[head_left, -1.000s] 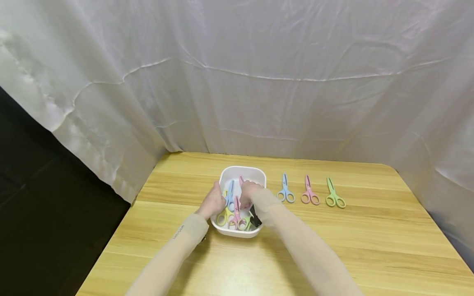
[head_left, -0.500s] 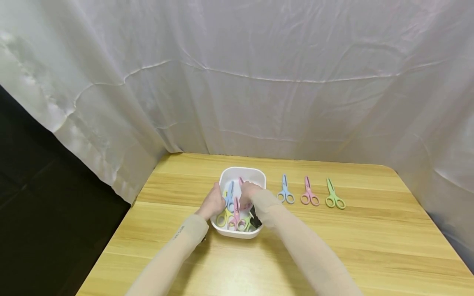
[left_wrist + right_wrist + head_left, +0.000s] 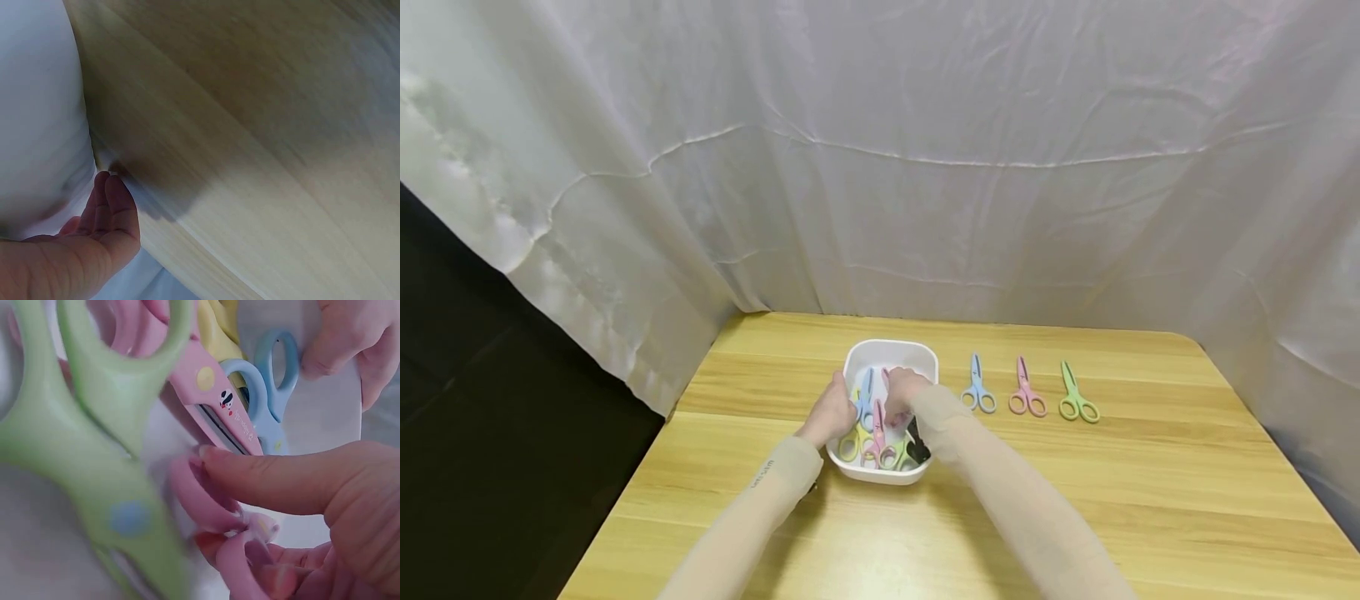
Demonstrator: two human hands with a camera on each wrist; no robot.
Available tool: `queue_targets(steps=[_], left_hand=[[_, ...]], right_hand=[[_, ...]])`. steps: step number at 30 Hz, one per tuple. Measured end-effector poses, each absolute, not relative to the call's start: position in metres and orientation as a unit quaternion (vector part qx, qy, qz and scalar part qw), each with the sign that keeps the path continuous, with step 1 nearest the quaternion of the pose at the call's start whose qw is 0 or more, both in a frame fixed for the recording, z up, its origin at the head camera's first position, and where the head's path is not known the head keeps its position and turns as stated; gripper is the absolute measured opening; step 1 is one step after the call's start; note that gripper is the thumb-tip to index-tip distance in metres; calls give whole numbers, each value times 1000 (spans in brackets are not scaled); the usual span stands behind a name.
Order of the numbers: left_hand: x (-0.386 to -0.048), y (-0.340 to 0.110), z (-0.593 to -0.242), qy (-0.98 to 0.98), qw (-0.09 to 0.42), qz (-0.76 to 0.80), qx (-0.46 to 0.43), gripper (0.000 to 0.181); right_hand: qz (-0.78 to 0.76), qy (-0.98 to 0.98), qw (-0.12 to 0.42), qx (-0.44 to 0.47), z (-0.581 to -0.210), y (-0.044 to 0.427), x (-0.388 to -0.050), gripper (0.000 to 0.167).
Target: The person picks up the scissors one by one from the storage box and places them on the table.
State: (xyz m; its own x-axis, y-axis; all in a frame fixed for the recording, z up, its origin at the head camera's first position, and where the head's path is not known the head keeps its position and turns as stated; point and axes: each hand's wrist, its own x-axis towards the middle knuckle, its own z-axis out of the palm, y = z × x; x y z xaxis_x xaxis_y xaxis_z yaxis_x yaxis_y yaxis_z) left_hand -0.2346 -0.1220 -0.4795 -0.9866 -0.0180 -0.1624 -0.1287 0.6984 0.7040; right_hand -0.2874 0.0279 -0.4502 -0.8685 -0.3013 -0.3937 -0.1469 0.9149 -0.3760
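Observation:
A white bin (image 3: 880, 476) holds several scissors. My left hand (image 3: 831, 410) grips its left wall; in the left wrist view the fingers of that hand (image 3: 94, 244) lie against the outside. Inside the bin, my right hand (image 3: 906, 393) pinches the handle loops of pink scissors (image 3: 206, 503) between thumb and fingers in the right wrist view. Beside them lie green scissors (image 3: 125, 487), another pink pair (image 3: 203, 381), blue scissors (image 3: 272, 412) and yellow scissors (image 3: 219, 328).
To the right of the bin, blue scissors (image 3: 977, 390), pink scissors (image 3: 1026, 393) and green scissors (image 3: 1075, 398) lie in a row on the wooden table (image 3: 1150, 467), blades pointing away. A pale curtain (image 3: 970, 217) hangs behind the table.
Both hands stay nearly in place. The pink blade at my right hand shows slightly less above the fingers than before.

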Motion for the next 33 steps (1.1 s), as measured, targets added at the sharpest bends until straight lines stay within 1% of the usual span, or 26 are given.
queue_targets(steps=[4,9,11,13,20,26,33], left_hand=[[-234,-122,-480,917,74,389,-44,60],[-234,-122,-480,915,77,393,-47,61],[-234,-121,-480,913,78,397,-46,63],[-234,-122,-481,913,79,397,-47,63],[-234,-123,-480,914,76,397,-47,63],[-234,-123,-480,913,78,397,-47,62],[-234,-121,-480,913,82,395,-52,62]], right_hand=[[-199,944,242,-106,-448,28,-286,22],[-245,932,250,-90,-451,30,-287,23],[-264,928,249,-84,-453,30,-288,26],[-279,924,247,-82,-453,31,-287,24],[-284,930,216,-89,-456,32,-290,8],[-307,924,210,-95,-456,35,-289,8],[-332,918,184,-118,-457,40,-290,10]])
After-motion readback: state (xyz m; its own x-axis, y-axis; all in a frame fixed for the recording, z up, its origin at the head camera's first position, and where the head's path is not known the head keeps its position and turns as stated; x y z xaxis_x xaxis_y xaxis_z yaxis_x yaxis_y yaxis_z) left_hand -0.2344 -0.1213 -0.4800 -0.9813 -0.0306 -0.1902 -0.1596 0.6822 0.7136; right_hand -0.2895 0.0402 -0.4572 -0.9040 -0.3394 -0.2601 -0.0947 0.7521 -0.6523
